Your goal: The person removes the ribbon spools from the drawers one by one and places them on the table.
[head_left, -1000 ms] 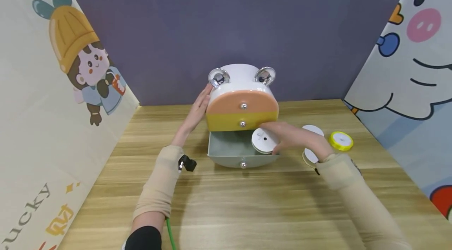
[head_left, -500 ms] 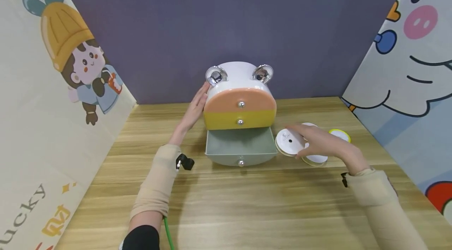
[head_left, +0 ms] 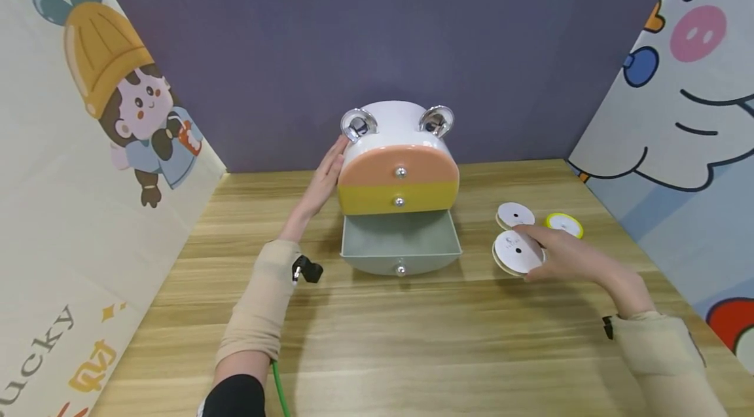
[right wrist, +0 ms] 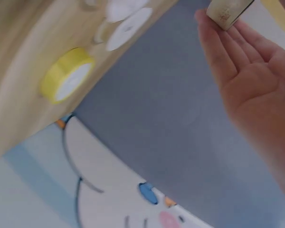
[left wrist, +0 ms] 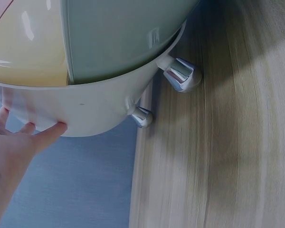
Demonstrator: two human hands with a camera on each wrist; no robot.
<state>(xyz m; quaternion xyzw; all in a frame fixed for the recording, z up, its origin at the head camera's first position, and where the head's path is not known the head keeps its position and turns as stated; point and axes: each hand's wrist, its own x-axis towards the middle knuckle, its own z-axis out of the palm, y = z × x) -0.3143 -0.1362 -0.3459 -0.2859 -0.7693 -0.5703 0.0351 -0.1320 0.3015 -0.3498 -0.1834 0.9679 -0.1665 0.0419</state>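
A frog-shaped mini drawer cabinet [head_left: 400, 165] stands on the table with its grey-green bottom drawer [head_left: 400, 234] pulled out and nothing in it. Against the cabinet's left side, my left hand [head_left: 321, 184] rests with extended fingers; the left wrist view shows its fingertips touching the white shell [left wrist: 95, 109]. Right of the drawer, my right hand [head_left: 562, 253] pinches a white ribbon spool [head_left: 518, 252] by its right edge. In the right wrist view a pale spool edge [right wrist: 228, 12] shows at the fingertips. What lies under the held spool is hidden.
Just behind the held spool lies another white spool [head_left: 515, 215]. A yellow-rimmed spool [head_left: 565, 225] is to its right, partly behind my hand. A dark back wall [head_left: 389, 31] and printed side panels bound the wooden table [head_left: 377, 345].
My right hand has carried the white spool out of the bottom drawer, to the right, over to the other spools. The left hand has stayed on the cabinet's side.
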